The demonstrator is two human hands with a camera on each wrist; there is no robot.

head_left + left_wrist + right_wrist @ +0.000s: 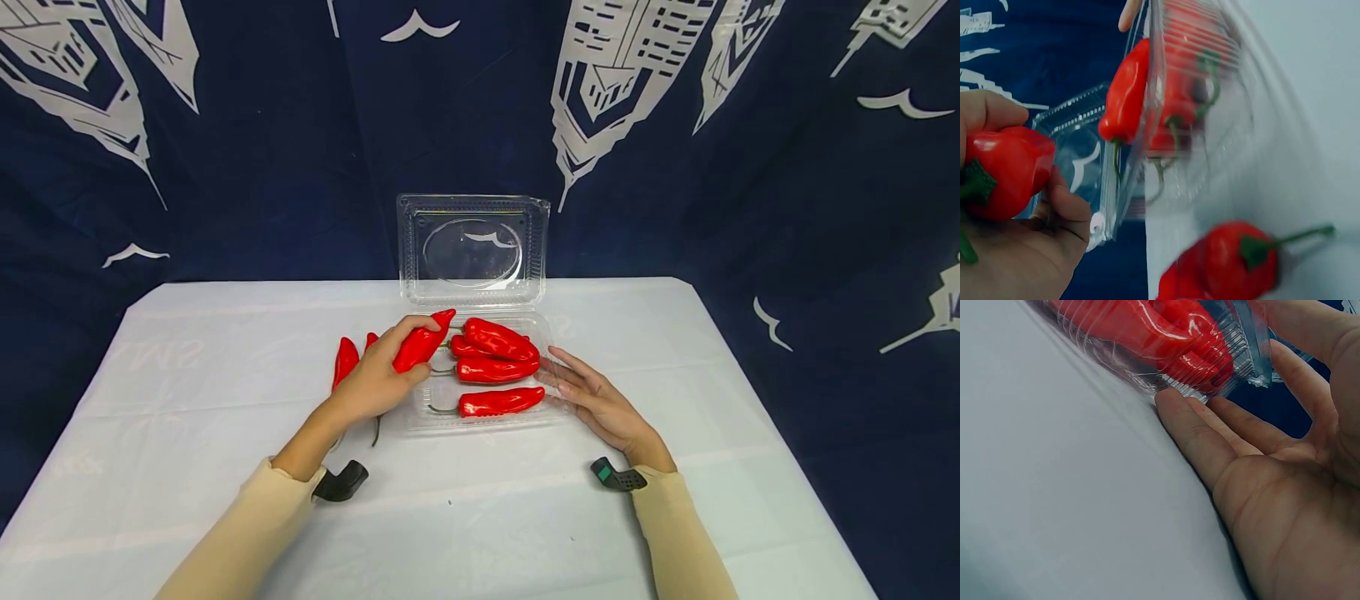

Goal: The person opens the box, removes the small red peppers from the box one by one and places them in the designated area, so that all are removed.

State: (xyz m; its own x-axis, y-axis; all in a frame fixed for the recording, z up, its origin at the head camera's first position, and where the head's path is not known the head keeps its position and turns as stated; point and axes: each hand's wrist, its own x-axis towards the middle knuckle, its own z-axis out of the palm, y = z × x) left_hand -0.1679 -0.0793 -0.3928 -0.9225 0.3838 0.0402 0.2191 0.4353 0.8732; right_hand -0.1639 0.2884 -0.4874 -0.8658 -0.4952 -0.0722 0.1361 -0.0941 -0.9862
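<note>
My left hand [378,375] grips a red pepper [422,343] above the left side of a clear plastic clamshell box [442,423]. In the left wrist view, fingers and thumb curl round this pepper [1007,172], its green stem toward the palm. Several red peppers lie in the box, one [501,402] apart at the front and the others [498,342] bunched behind it. With fingers extended, my right hand [603,404] touches the box's right end; the right wrist view shows its fingertips at the ribbed plastic wall [1141,378].
The transparent lid [472,250] stands raised behind the box. Left of the box, partly behind my left hand, lie two more red peppers, one of them [345,360] farther left. A white cloth covers the table [487,517]; a dark blue patterned curtain [300,150] hangs behind.
</note>
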